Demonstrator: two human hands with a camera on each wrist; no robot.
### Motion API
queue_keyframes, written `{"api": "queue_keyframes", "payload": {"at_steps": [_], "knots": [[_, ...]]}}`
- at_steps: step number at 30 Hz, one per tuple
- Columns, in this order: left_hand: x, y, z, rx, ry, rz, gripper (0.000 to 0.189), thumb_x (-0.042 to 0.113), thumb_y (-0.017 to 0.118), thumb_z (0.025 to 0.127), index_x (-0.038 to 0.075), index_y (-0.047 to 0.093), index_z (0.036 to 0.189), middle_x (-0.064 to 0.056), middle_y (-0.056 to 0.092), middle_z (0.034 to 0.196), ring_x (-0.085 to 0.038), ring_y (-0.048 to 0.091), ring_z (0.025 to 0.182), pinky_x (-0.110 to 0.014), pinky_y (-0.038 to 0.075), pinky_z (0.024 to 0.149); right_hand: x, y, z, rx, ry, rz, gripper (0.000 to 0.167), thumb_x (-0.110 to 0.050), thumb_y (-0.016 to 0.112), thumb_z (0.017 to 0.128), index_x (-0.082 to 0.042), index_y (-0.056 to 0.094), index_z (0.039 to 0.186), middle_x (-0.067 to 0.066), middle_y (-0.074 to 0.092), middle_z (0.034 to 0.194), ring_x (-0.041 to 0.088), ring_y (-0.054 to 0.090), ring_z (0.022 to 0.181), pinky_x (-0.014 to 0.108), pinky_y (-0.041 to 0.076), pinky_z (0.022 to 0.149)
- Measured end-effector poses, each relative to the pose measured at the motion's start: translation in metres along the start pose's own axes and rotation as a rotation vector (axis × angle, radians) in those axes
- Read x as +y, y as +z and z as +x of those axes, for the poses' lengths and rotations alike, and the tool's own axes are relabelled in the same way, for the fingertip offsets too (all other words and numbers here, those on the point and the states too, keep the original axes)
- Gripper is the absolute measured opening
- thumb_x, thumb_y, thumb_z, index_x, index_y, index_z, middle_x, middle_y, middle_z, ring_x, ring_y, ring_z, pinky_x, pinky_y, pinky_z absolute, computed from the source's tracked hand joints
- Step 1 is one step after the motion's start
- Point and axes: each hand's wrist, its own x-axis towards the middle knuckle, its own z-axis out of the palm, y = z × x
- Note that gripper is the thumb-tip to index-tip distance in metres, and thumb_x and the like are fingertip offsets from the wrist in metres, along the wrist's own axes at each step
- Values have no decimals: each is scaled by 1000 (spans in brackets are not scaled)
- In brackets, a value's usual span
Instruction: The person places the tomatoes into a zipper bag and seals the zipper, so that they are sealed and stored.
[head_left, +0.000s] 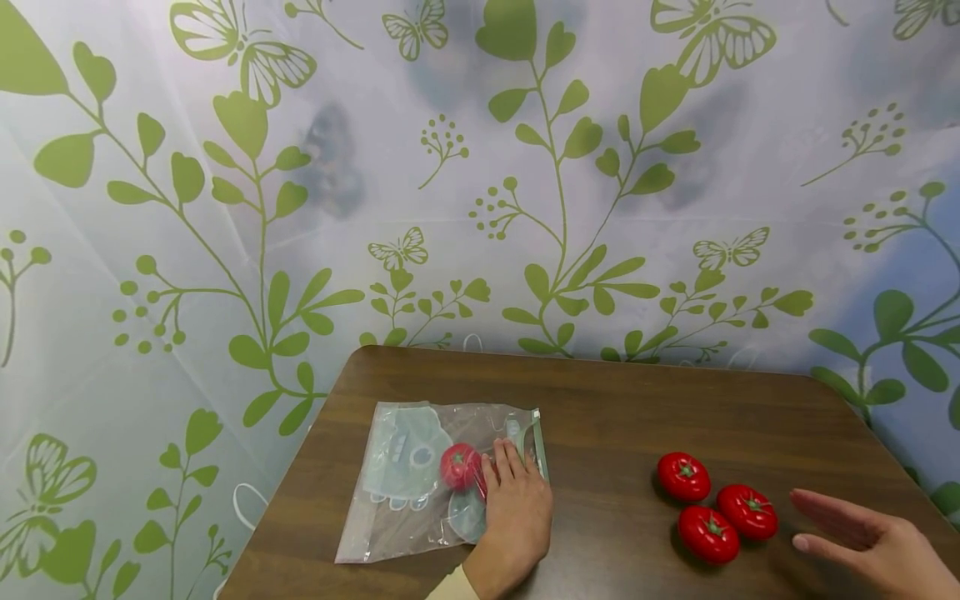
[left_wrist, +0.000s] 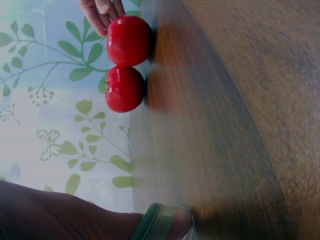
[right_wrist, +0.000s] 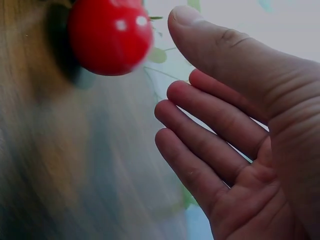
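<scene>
A clear zip bag (head_left: 420,533) with a green zip strip (left_wrist: 147,222) and pale blue shapes lies on the left of the table. In it sits a red tomato (head_left: 457,467); more red shows beside my fingers. My left hand (head_left: 517,508) lies over the bag's mouth end and holds it, the thumb (left_wrist: 182,222) behind the zip strip and the fingers on top. To the right, three shiny red tomatoes (head_left: 708,534) with green stems sit grouped together. Just right of them, my right hand (head_left: 877,533) is held with fingers extended and thumb apart, nothing in it.
The brown wooden table (head_left: 600,417) has rounded back corners. Behind it hangs a pale curtain (head_left: 450,208) with green leaves and butterflies. A white cord (head_left: 240,500) loops beside the table's left edge.
</scene>
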Motion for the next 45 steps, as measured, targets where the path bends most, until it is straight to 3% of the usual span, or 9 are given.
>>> {"api": "queue_keyframes", "payload": {"at_steps": [2, 4, 12, 17, 33, 45], "knots": [[0, 0, 0, 7, -1, 5, 70, 30, 88, 87, 5, 67, 149, -26, 57, 160, -44, 50, 154, -60, 43, 124, -2, 3, 5, -39, 45, -7, 89, -38, 88, 94, 17, 49, 153, 22, 73, 140, -28, 51, 96, 15, 58, 74], [0, 1, 0, 14, -1, 10, 67, 30, 86, 90, 5, 67, 149, -26, 58, 159, -44, 50, 154, -60, 43, 123, -3, 5, 8, -68, 70, -15, 93, -43, 86, 95, 16, 47, 155, 39, 58, 149, -28, 49, 95, 15, 58, 74], [1, 1, 0, 7, -6, 13, 70, 32, 88, 87, 7, 67, 149, -24, 58, 159, -43, 50, 154, -59, 43, 124, -2, 15, 12, -88, 71, 52, 90, -37, 86, 96, 17, 45, 156, 34, 63, 147, -25, 55, 100, 17, 60, 78], [0, 0, 0, 9, -8, 12, 68, 31, 86, 89, 6, 67, 149, -24, 58, 159, -43, 51, 154, -59, 43, 124, -1, 21, 15, -114, 76, 47, 93, -39, 86, 96, 17, 44, 157, 39, 55, 152, -24, 55, 99, 18, 61, 80], [-2, 0, -1, 34, 14, 20, 70, 32, 88, 86, 5, 68, 148, -26, 60, 156, -44, 53, 152, -60, 44, 122, 0, 28, 18, -151, 120, 41, 93, -42, 85, 96, 15, 45, 157, 39, 57, 151, -19, 61, 96, 22, 63, 80], [-1, -1, -1, 22, 8, 10, 67, 31, 86, 89, 6, 68, 148, -25, 60, 157, -44, 52, 152, -60, 44, 123, 0, 31, 13, -85, 128, 26, 92, -45, 85, 96, 16, 48, 155, 38, 62, 146, -19, 62, 90, 23, 64, 77]]}}
